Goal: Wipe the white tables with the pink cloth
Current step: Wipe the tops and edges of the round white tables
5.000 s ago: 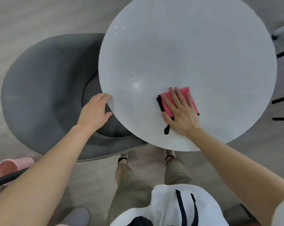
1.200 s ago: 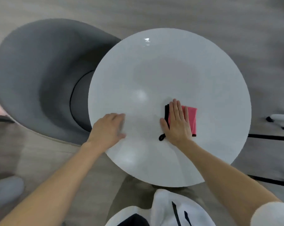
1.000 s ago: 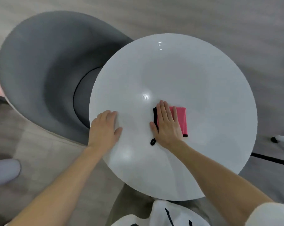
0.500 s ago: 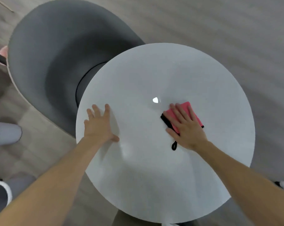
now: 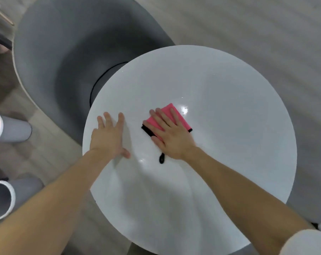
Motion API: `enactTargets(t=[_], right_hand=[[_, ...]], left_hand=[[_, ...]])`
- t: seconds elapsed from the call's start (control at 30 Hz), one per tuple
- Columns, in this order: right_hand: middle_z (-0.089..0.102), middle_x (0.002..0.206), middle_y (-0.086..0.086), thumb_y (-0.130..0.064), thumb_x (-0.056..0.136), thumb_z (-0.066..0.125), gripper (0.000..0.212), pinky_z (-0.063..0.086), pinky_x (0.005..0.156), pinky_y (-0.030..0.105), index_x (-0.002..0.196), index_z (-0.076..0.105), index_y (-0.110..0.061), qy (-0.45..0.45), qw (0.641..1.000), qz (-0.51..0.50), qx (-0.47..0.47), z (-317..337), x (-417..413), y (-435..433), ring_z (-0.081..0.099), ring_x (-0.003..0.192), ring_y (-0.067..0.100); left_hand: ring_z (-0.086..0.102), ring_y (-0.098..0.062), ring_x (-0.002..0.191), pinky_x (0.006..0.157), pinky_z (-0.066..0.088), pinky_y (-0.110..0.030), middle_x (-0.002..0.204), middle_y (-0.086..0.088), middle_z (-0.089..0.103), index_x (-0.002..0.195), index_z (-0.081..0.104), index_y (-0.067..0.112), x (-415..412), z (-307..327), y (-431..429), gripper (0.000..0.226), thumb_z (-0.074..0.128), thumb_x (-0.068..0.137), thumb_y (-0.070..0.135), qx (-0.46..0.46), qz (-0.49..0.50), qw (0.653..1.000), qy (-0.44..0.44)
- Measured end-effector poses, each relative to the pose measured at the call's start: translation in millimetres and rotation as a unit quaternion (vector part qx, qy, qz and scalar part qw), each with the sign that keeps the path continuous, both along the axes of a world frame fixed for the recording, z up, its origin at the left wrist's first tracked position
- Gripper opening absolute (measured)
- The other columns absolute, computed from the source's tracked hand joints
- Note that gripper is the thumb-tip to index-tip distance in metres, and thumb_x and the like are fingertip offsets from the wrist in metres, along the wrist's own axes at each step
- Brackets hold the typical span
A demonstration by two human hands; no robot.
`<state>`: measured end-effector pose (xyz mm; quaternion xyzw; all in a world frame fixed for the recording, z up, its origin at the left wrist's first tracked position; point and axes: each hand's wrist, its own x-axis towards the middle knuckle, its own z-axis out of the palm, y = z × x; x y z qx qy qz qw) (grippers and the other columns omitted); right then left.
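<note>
Obs.: the round white surface (image 5: 220,162) is viewed from above. The pink cloth (image 5: 182,122), folded into a small pad with a black edge and a black loop (image 5: 161,160), lies flat just left of the middle of the surface.

The right hand (image 5: 171,137) is laid flat on the cloth, fingers straight and spread, pressing rather than gripping it. The left hand (image 5: 108,138) is spread flat on the bare surface near the left rim, apparently as a brace; nothing is held by it.

Progress, as judged: wiping is under way on this surface. Faint glossy streaks are noted around the hands. How much has been covered cannot be told. No other white table is in view, so the rest is taken as not done.
</note>
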<state>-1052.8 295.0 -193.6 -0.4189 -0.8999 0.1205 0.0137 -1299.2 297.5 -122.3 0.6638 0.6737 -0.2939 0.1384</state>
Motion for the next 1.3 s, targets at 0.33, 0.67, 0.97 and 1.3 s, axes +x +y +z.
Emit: enactTargets(t=[0.33, 0.67, 0.97, 1.3], right_hand=[[0.060, 0.120, 0.012, -0.048, 0.089, 0.074, 0.054, 0.048, 0.101, 0.051, 0.119, 0.062, -0.005, 0.002, 0.962, -0.272, 0.034, 21, 49, 14, 0.055, 0.113, 0.038], [0.061, 0.102, 0.007, -0.020, 0.105, 0.055, 0.017, 0.039, 0.059, 0.032, 0.112, 0.061, -0.006, 0.041, 0.898, -0.417, -0.135, 66, -6, 29, 0.063, 0.090, 0.028], [0.062, 0.093, -0.001, -0.013, 0.097, 0.050, 0.016, 0.040, 0.070, 0.033, 0.100, 0.066, -0.015, 0.205, 0.787, -0.526, -0.249, 143, 67, 77, 0.054, 0.084, 0.020], [0.065, 0.124, 0.009, -0.014, 0.102, 0.052, 0.031, 0.048, 0.084, 0.036, 0.129, 0.067, -0.012, 0.136, 0.846, -0.510, -0.083, 95, 52, 74, 0.066, 0.104, 0.033]], left_hand=[[0.007, -0.053, 0.160, 0.104, 0.050, -0.055, 0.171, -0.030, 0.001, 0.165, -0.011, 0.024, -3, 0, 1, 0.168, 0.096, 0.046, 0.077, 0.007, -0.003, 1.000, -0.012], [0.002, -0.056, 0.160, 0.115, 0.045, -0.058, 0.173, -0.032, -0.004, 0.167, -0.013, 0.024, -5, 4, 2, 0.167, 0.097, 0.050, 0.073, -0.008, 0.015, 0.998, -0.056], [0.003, -0.058, 0.159, 0.114, 0.046, -0.059, 0.172, -0.033, -0.004, 0.167, -0.016, 0.023, -5, -2, 4, 0.169, 0.094, 0.051, 0.077, -0.016, 0.008, 0.999, -0.050], [0.006, -0.059, 0.159, 0.113, 0.046, -0.060, 0.171, -0.035, -0.002, 0.167, -0.014, 0.021, -2, -10, 4, 0.170, 0.097, 0.049, 0.074, -0.007, 0.007, 0.999, -0.037]])
